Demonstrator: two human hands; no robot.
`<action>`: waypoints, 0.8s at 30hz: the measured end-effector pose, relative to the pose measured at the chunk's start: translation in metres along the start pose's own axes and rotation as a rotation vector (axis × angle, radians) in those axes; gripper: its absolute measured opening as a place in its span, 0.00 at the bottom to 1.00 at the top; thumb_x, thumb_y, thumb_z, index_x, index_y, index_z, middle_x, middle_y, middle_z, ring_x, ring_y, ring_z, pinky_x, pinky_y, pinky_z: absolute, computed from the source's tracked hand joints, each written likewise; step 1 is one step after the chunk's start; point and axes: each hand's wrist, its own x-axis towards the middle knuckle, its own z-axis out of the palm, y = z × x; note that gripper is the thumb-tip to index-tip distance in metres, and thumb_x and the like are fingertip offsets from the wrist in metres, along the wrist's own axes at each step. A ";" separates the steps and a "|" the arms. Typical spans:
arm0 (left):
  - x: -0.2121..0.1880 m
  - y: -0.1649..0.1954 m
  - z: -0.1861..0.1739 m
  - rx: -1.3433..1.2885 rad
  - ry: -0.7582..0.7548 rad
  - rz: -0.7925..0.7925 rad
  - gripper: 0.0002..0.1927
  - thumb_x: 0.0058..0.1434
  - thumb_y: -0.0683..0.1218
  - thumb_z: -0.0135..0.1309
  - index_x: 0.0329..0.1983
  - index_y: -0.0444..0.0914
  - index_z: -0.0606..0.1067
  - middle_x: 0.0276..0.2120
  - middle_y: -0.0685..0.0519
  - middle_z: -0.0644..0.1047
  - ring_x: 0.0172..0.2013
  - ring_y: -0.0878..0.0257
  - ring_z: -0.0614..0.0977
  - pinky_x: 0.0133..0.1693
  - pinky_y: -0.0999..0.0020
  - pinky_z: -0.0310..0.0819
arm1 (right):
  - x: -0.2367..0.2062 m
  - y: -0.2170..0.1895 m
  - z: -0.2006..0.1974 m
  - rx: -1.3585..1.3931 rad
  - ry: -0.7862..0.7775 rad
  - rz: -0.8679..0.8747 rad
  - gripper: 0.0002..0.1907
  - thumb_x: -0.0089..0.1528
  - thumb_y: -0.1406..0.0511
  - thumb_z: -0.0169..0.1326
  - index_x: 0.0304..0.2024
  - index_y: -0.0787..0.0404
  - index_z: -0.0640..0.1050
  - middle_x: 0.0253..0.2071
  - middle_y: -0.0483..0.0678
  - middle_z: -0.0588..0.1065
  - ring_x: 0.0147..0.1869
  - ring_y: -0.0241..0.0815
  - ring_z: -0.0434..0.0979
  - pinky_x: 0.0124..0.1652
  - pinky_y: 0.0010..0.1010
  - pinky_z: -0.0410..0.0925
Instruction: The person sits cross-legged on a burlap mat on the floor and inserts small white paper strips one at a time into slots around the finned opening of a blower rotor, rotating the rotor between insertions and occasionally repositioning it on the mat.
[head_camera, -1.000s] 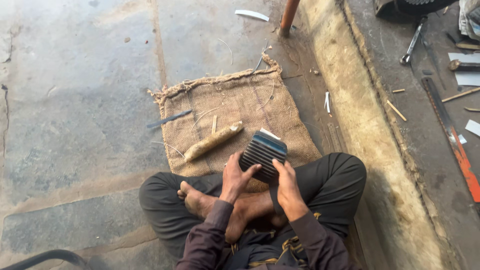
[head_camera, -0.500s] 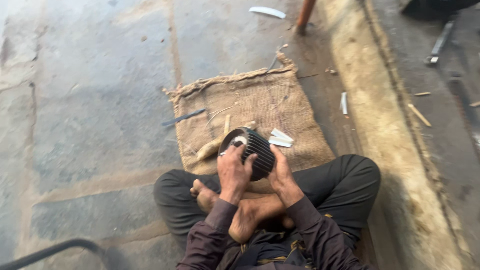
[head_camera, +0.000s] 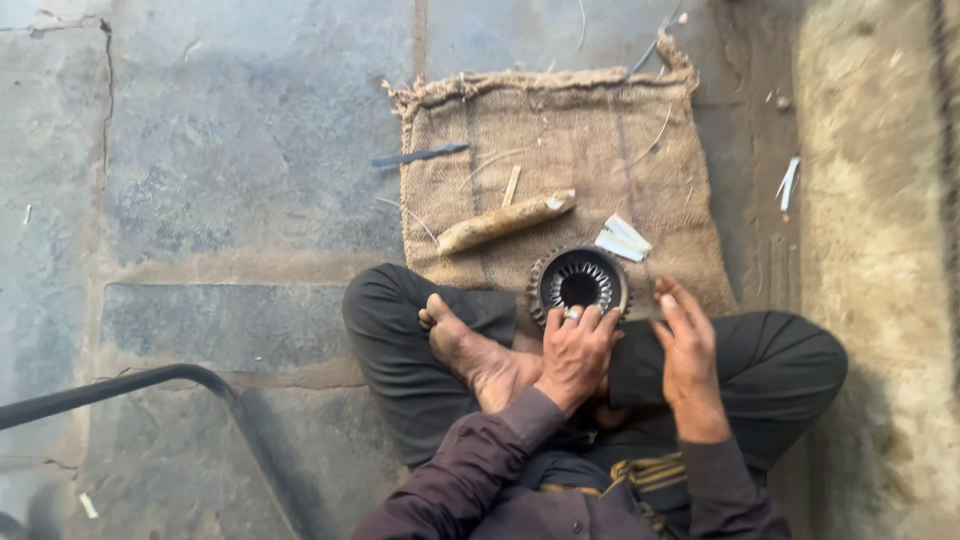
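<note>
The round slotted metal core now stands with its open end facing up, teeth ringing a dark hollow, where half a second ago it was tipped on its side and held between both hands; it rests at the near edge of the burlap sack, just beyond the crossed legs. The left hand is closed over its near rim, fingers curled on the toothed edge, while the right hand has come off it and hangs open just beside it to the right, fingers spread and holding nothing. So the piece seems steadied by one hand only, its bore laid open to view. On the sack beyond lie a wooden handle, a thin wooden sliver and folded white paper slips, near but apart from the core. A flat metal strip straddles the sack's left edge. Left of the sack the stone floor lies open; to the right a raised ledge hems the space in, and a dark bent pipe crosses near left
</note>
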 end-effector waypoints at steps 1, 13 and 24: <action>-0.001 0.001 -0.004 -0.020 -0.003 -0.008 0.18 0.64 0.49 0.61 0.56 0.42 0.79 0.38 0.55 0.75 0.41 0.59 0.77 0.50 0.58 0.65 | -0.005 0.000 0.004 -0.060 0.004 -0.041 0.24 0.66 0.60 0.54 0.63 0.61 0.74 0.62 0.47 0.74 0.66 0.42 0.70 0.62 0.37 0.64; 0.008 -0.068 -0.061 0.010 0.087 -0.162 0.10 0.62 0.48 0.61 0.46 0.48 0.81 0.55 0.50 0.76 0.57 0.51 0.75 0.55 0.54 0.65 | -0.005 0.011 0.077 -1.027 -0.073 -0.853 0.07 0.65 0.63 0.59 0.44 0.52 0.85 0.74 0.60 0.61 0.82 0.65 0.48 0.73 0.53 0.48; 0.012 -0.073 -0.051 0.112 0.022 -0.089 0.13 0.60 0.48 0.59 0.49 0.46 0.80 0.59 0.49 0.74 0.61 0.52 0.74 0.60 0.50 0.61 | -0.004 0.025 0.078 -1.105 -0.066 -0.894 0.07 0.65 0.60 0.61 0.44 0.50 0.86 0.74 0.56 0.63 0.83 0.59 0.49 0.73 0.53 0.47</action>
